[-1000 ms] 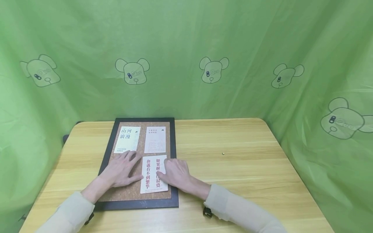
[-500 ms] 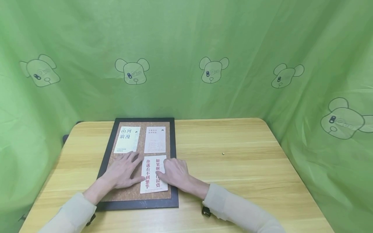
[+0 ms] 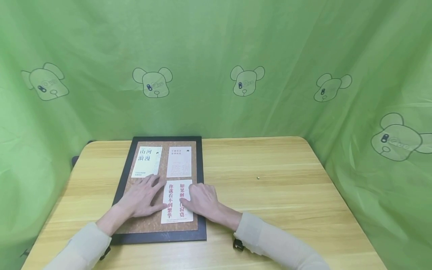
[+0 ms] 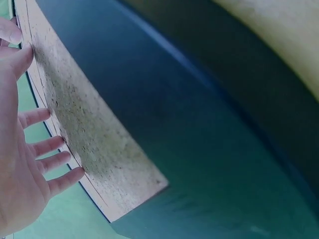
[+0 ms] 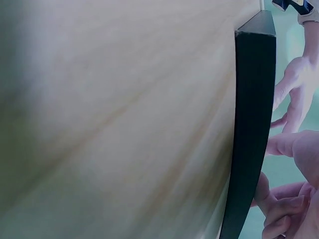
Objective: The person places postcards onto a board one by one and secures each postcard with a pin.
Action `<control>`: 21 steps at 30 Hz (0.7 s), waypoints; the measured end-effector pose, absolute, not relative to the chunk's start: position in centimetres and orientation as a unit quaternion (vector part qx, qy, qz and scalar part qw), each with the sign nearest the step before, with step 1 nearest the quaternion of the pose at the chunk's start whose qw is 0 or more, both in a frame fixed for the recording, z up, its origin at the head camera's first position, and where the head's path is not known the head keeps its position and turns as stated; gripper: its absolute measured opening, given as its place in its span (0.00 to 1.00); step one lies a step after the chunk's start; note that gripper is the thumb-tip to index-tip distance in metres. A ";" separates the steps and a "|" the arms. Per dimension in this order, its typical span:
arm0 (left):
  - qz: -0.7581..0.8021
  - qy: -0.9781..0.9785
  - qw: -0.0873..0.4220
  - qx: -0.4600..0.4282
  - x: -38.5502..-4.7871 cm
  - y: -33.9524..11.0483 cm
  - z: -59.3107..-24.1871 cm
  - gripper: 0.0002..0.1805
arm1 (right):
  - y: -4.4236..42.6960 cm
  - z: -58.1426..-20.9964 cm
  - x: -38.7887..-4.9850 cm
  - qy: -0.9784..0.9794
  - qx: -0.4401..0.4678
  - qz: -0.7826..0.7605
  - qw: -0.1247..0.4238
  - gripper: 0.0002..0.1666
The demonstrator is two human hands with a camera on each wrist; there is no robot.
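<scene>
A white card with red lettering (image 3: 175, 215) lies on the lower right of a black-framed cork board (image 3: 152, 227). My left hand (image 3: 141, 197) rests on the cork with spread fingers, its thumb tip at the card's left edge. The left wrist view shows those fingers (image 4: 47, 145) nearly straight. My right hand (image 3: 204, 200) holds the card's right edge with thumb and index finger, the thumb lying on top. In the right wrist view its other fingers (image 5: 279, 219) are curled toward the palm. The card's lower fingertip contact is hidden there by the frame.
Two more cards lie higher on the board: a pale green one (image 3: 146, 163) on the left and a pinkish white one (image 3: 179, 163) on the right. A tiny greenish object (image 3: 258, 178) sits on the wooden table (image 3: 270, 210). A green curtain (image 3: 209, 108) surrounds it.
Over the last second my left hand shifts slightly to the right, bringing its thumb onto the card's left edge. The card and right hand barely move.
</scene>
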State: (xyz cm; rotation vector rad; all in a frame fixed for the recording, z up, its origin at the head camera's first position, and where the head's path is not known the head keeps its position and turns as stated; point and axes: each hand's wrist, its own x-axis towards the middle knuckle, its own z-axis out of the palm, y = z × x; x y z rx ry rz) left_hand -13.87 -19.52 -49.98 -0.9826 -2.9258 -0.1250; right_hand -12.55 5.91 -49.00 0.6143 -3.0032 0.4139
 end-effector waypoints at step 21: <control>-0.043 -0.945 0.038 -0.323 -13.9 -19.6 -49.9 0.46 | 6.7 -48.8 -12.8 -0.967 0.225 0.116 0.023 0.29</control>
